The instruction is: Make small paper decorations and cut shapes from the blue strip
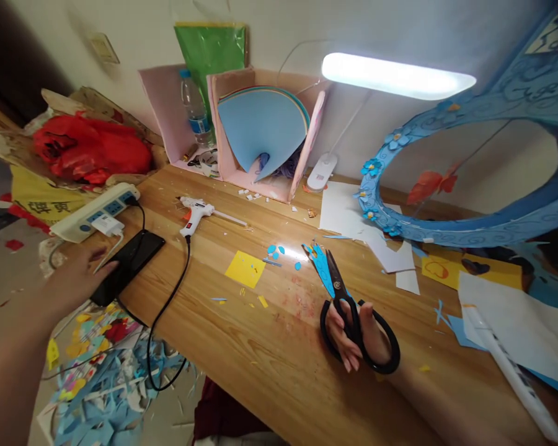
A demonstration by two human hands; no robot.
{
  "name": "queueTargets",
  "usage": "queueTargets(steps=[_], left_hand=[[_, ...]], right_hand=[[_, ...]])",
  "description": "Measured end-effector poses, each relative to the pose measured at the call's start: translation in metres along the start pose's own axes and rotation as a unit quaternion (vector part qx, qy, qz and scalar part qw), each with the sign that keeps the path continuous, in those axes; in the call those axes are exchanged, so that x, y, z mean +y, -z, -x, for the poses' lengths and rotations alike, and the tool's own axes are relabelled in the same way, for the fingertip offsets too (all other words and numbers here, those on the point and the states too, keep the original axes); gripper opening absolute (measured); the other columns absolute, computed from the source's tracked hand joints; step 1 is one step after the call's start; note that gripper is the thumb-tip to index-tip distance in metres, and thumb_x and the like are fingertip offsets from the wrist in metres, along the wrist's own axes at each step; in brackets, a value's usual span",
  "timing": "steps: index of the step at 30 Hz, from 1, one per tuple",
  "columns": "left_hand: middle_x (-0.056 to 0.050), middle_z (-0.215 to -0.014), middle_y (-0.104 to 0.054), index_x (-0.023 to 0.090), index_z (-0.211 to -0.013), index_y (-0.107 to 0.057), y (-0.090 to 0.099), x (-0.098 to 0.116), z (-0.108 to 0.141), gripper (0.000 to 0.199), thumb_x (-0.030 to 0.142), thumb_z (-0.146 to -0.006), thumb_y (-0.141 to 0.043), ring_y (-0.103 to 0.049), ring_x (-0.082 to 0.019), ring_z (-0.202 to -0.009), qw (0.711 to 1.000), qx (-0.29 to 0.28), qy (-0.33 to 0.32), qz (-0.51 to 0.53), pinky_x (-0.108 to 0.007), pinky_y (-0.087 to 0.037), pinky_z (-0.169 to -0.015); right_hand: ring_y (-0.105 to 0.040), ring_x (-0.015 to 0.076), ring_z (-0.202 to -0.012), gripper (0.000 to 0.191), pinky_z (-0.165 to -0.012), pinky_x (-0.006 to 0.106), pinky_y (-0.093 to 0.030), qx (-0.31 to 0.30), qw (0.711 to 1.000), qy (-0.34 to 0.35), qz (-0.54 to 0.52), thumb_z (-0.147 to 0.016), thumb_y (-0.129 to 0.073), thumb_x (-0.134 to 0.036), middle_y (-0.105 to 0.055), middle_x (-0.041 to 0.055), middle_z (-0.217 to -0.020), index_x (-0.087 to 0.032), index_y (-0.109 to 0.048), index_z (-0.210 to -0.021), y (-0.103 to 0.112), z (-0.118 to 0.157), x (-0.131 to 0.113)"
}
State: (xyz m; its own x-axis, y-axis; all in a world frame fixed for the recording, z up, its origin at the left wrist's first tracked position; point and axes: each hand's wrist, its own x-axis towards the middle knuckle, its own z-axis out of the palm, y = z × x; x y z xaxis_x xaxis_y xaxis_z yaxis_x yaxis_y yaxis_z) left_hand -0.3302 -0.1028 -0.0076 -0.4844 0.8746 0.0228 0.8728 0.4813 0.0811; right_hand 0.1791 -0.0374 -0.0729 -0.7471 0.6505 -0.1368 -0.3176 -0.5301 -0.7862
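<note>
My right hand rests on the wooden desk with its fingers through the handles of black scissors. The blades point away from me and lie against a cut blue paper shape. My left hand reaches out to the desk's left edge and its fingers lie on a black phone that has a white charging cable plugged in. A yellow paper square and small blue paper bits lie between the two hands.
A white glue gun with a black cord lies at the back left beside a white power strip. A pink box of coloured paper, a lit desk lamp, a large blue paper ring, white sheets and floor scraps surround the workspace.
</note>
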Motion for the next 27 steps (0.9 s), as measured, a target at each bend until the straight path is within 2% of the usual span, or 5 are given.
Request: queueTargets(steps=[2,4,11,15,27], left_hand=[[-0.018,-0.131,-0.052,0.004,-0.130,-0.042,0.002,0.007,-0.001,0.072,0.050,-0.075,-0.052,-0.051,-0.028,-0.118,0.997,-0.068,-0.006,0.028,-0.042,-0.038,-0.102],[-0.018,-0.139,-0.043,0.004,-0.135,-0.035,0.003,0.016,-0.003,0.082,0.053,-0.072,-0.056,-0.043,-0.030,-0.127,0.996,-0.085,-0.012,0.033,-0.042,-0.032,-0.106],[-0.021,-0.133,-0.047,0.003,-0.131,-0.041,-0.005,0.024,-0.010,0.088,0.063,-0.068,-0.056,-0.043,-0.034,-0.124,0.998,-0.020,-0.050,-0.027,-0.044,-0.034,-0.104],[-0.019,-0.126,-0.053,0.005,-0.130,-0.041,-0.006,0.026,-0.009,0.087,0.066,-0.069,-0.053,-0.052,-0.032,-0.114,0.997,-0.045,-0.054,-0.023,-0.042,-0.040,-0.098],[-0.018,-0.131,-0.052,0.009,-0.137,-0.028,-0.010,0.029,0.001,0.091,0.064,-0.071,-0.055,-0.050,-0.032,-0.120,0.999,-0.021,-0.006,0.045,-0.045,-0.040,-0.099]], right_hand=[[-0.036,0.0073,-0.021,0.063,-0.026,0.019,-0.043,0.017,1.000,0.004,0.013,-0.067,-0.042,-0.083,-0.040,-0.0092,-0.034,-0.020,-0.041,-0.066,-0.001,0.000,-0.001],[-0.036,0.0073,-0.021,0.062,-0.026,0.018,-0.042,0.030,0.999,0.009,0.020,-0.068,-0.041,-0.082,-0.040,-0.0089,-0.035,-0.020,-0.042,-0.066,-0.002,0.000,-0.001],[-0.037,0.0082,-0.021,0.062,-0.026,0.019,-0.043,0.015,0.998,0.041,0.035,-0.069,-0.041,-0.081,-0.040,-0.0078,-0.036,-0.020,-0.044,-0.066,-0.009,-0.004,-0.003],[-0.038,0.0081,-0.021,0.062,-0.027,0.019,-0.044,0.015,0.999,0.024,0.036,-0.067,-0.044,-0.081,-0.041,-0.0078,-0.036,-0.019,-0.045,-0.067,-0.006,-0.003,-0.003],[-0.037,0.0086,-0.020,0.064,-0.026,0.019,-0.042,0.061,0.997,-0.014,0.044,-0.061,-0.046,-0.085,-0.039,-0.0072,-0.032,-0.021,-0.042,-0.063,-0.003,0.000,-0.001]])
